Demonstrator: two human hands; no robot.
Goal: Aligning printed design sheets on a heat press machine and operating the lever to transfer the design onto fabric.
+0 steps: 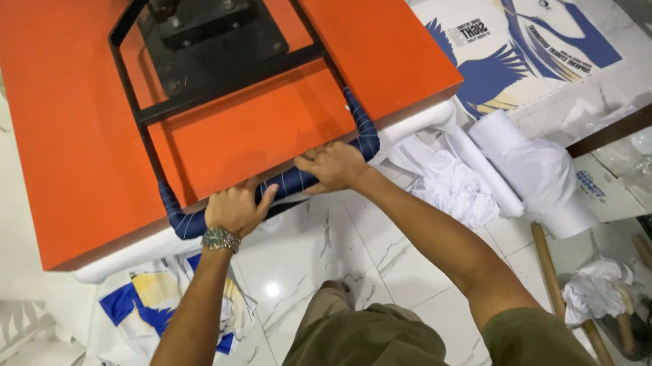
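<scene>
A large heat press with an orange top plate (79, 136) stands in front of me. Its black metal handle frame (143, 121) ends in a bar wrapped in blue tape (286, 183). Both hands grip that bar. My left hand (236, 208), with a metal wristwatch (220, 239), is shut on its left part. My right hand (332, 166) is shut on it just to the right. White material (417, 123) shows under the plate's front edge.
Printed white sheets with blue and yellow designs lie on the marble floor at the right (521, 41) and lower left (145, 303). Rolls of white paper (535, 173), crumpled white fabric (447, 186) and wooden poles (548, 264) lie to the right. Paper scraps pile up at left.
</scene>
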